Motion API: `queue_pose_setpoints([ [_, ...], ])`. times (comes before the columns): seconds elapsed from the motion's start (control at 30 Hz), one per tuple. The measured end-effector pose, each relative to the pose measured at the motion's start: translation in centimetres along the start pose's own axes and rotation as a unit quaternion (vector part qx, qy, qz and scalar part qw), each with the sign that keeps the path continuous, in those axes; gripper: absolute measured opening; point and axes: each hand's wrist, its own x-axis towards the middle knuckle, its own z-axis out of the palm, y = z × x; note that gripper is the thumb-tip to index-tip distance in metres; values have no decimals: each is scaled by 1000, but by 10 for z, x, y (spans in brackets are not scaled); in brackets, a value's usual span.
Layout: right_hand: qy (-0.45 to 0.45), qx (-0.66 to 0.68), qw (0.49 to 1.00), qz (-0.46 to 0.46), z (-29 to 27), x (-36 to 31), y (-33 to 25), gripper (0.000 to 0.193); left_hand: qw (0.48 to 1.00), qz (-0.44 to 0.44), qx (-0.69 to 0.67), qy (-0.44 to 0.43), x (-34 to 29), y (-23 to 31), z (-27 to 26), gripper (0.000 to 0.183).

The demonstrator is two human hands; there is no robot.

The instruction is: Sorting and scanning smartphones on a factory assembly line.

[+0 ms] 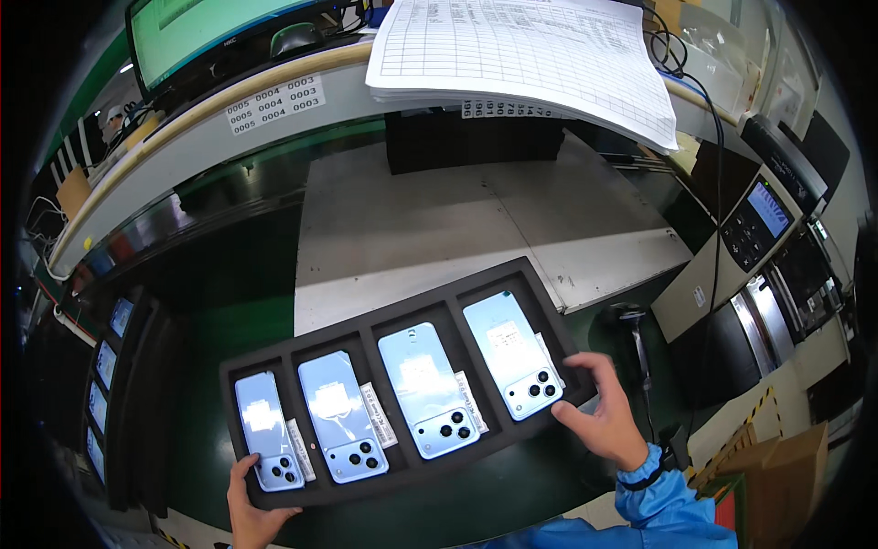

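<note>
A black foam tray [369, 331] is tilted in front of me, its right end farther away. Several light blue smartphones lie in its compartments, backs up and camera lenses toward me, among them a left-end phone [265, 425] and a right-end phone [508, 352]. White label strips [378, 414] stand beside the phones. My left hand [253, 503] grips the near left corner, one finger over the rim and the thumb by the front edge. At the right end my right hand [599, 412] holds the tray, its thumb close to the right-end phone's lenses.
Beyond the tray lies a pale metal plate [402, 220] on a dark green bench. Another dark tray of phones [102, 366] sits at left. A printer-like machine [732, 247] and a handheld scanner [631, 329] stand at right. Papers [521, 55] overhang the shelf above; a cable hangs down.
</note>
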Motion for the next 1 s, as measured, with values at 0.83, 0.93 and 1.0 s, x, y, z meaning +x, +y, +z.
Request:
queue_pose_setpoints([
  [0.83,-3,74,995,72,-54,100,17,60,960,221,93,142,228,61,65,32],
  [0.93,287,-366,883,-55,-74,29,58,59,929,344,84,104,210,102,84,28],
  [1.0,246,-247,933,85,-80,8,82,56,914,399,56,52,211,136,110,30],
])
